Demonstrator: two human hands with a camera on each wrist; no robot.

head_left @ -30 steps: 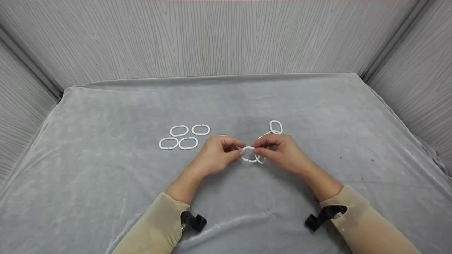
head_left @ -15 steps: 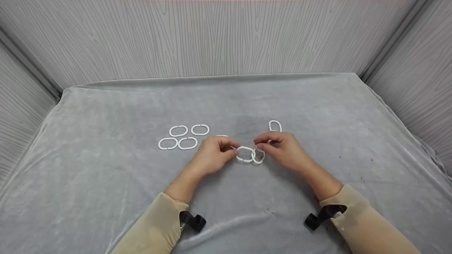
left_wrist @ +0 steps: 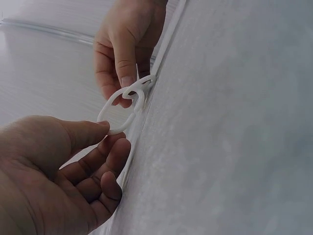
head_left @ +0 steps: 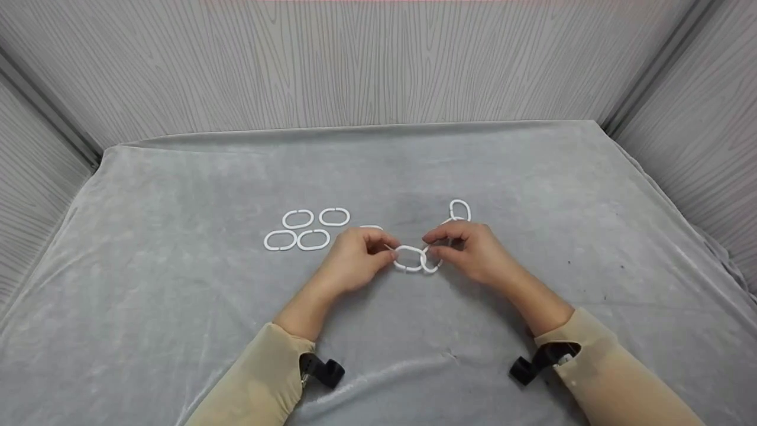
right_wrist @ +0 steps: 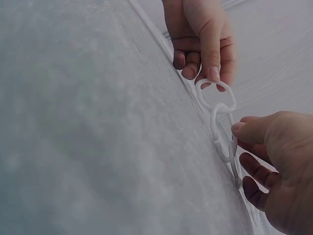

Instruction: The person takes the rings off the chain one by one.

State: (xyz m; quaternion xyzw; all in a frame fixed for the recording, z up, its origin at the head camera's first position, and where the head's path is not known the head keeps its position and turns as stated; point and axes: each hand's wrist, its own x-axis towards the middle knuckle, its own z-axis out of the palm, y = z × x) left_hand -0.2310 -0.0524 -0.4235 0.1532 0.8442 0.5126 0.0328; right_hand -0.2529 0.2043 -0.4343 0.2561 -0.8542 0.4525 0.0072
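In the head view, my left hand [head_left: 356, 260] pinches the left end of a white oval chain link [head_left: 407, 270] between thumb and fingertips. This link hooks through a second white link [head_left: 430, 271], which my right hand [head_left: 475, 253] pinches with thumb and index finger. The right wrist view shows the left-held link [right_wrist: 234, 99] looped through the second link [right_wrist: 213, 122], with more of the chain trailing below beside the right fingers. Beyond the right hand, the chain's far link [head_left: 460, 201] lies on the cloth; the links between are partly hidden by that hand.
Several loose white links [head_left: 297, 211] lie on the grey cloth [head_left: 207, 296] to the left. Another link [head_left: 371, 226] shows only its top edge behind the left hand. Pale wood-grain panels [head_left: 355, 65] stand at the back and sides.
My left hand has drawn its link a little to the left, widening the gap between the hands, so the joint between the two links shows. The right fingers have shifted slightly on their link.
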